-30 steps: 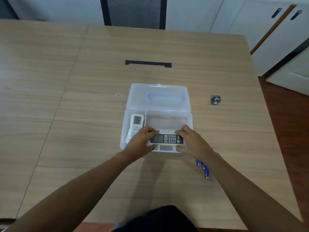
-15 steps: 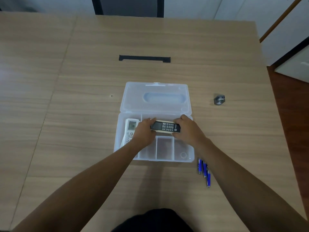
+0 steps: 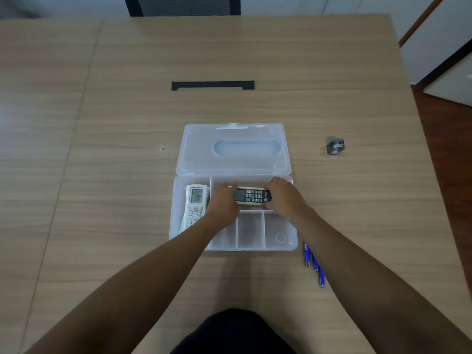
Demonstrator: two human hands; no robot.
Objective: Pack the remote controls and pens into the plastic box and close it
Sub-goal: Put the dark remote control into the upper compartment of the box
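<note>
Head view: two remotes, one box, pens, two hands showing. Plastic box (image 3: 281, 245) is sitting open on the wooden worktop (image 3: 127, 175), clear and rectangular with rounded corners, its lid (image 3: 233, 149) lying flat behind it with an oval recess in the middle. Inside, dividers are splitting it into one long left compartment, one wide rear compartment and smaller front compartments; exact count of the front ones is hidden by the left arm. White remote (image 3: 194, 205) with a small display is lying lengthwise in the left compartment. Black remote (image 3: 252, 195), with rows of pale buttons and a beige underside, is lying crosswise in or just over the wide rear compartment; cannot tell if it is resting on the floor of it. Left hand (image 3: 223, 204) is gripping its left end, right hand (image 3: 283, 198) is gripping its right end, both grips clenched on it. Blue pens (image 3: 313, 263) are lying on the worktop just beside the box's front right corner, at least two, possibly three, overlapping so the count is unclear. Small grey metal piece (image 3: 335, 146) is sitting well apart to the right of the lid. Black cable slot (image 3: 213, 85) is set in the worktop farther back. Worktop is light woodgrain laminate. Chair back (image 3: 184, 5) and pale cabinet fronts are showing beyond the far edge, reddish floor at right.
</note>
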